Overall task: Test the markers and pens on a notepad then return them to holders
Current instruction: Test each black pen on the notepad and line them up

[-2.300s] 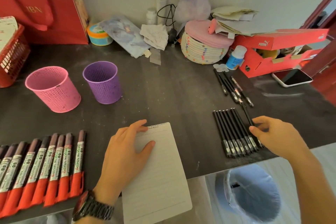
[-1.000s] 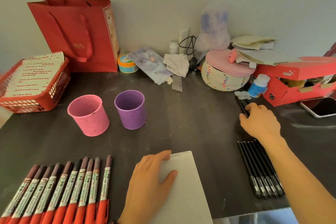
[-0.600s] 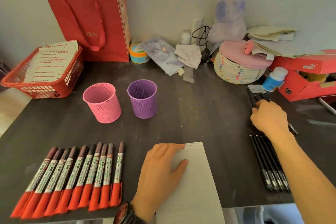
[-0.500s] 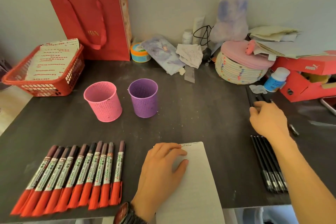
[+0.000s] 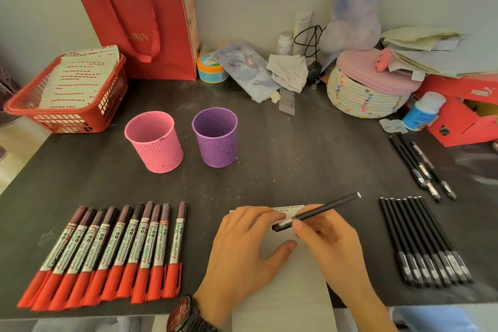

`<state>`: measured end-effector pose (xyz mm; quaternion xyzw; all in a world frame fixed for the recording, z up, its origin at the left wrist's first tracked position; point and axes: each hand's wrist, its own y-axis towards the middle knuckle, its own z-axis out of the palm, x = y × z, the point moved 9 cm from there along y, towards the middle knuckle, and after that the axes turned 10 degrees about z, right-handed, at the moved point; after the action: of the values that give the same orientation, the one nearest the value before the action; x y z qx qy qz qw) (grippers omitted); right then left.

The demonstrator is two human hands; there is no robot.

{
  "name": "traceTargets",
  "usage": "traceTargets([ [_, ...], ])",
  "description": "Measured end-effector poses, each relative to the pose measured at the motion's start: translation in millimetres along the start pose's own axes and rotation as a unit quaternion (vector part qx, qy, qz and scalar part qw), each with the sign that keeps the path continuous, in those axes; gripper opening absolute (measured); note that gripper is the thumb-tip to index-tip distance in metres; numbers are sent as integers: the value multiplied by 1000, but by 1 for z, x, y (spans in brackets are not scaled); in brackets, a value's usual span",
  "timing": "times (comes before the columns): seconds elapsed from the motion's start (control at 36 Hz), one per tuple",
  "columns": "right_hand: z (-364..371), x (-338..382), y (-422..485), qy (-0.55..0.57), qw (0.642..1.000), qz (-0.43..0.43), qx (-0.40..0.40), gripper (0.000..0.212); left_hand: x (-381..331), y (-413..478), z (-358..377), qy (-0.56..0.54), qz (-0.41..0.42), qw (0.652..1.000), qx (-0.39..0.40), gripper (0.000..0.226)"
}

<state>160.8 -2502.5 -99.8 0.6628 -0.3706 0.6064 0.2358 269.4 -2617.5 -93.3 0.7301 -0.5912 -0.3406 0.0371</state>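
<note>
- Head view: dark grey table (image 5: 283,164), white lined notepad (image 5: 291,277) at its near edge.
- Left hand (image 5: 242,253) lies flat, released, on the notepad.
- Right hand (image 5: 331,237) grasps a slim black pen (image 5: 320,210) above the notepad's far end.

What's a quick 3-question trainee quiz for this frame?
1. True or false: the right hand holds a black pen above the notepad.
2. Which holder stands farther left: (a) pink holder or (b) purple holder?
3. Fill in: the left hand rests flat on the ____.

Key: 1 true; 2 a; 3 notepad.
</note>
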Motion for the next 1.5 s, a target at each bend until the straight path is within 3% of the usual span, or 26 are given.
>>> traceTargets([
  [0.14, 7, 2, -4, -62, 998, -29, 12, 14, -8, 2, -6, 31, 54, 998, -25, 23],
  [0.44, 6, 8, -6, -7, 999, -40, 28, 10, -14, 1, 1, 31, 62, 998, 11, 26],
  [0.81, -1, 3, -4, 22, 998, -25, 48, 18, -15, 3, -9, 78, 63, 994, -42, 56],
  [0.92, -10, 1, -2, 104, 994, -24, 34, 16, -13, 2, -7, 68, 63, 995, -44, 53],
  [1.06, -32, -11, 8, 294, 954, 48, 13, 31, 0, 1, 4, 60, -3, 998, 26, 40],
  [1.25, -39, 6, 31, 112, 992, 29, -57, 18, 9, -1, 16, 22, -54, 995, 76, 53],
  [1.39, -28, 10, 48, 12, 998, 22, -54, 26, 8, -1, 14, 27, -52, 996, 64, 42],
  [1.5, -27, 7, 53, -42, 994, -1, -99, 38, 9, -2, 14, 17, -59, 996, 72, 41],
])
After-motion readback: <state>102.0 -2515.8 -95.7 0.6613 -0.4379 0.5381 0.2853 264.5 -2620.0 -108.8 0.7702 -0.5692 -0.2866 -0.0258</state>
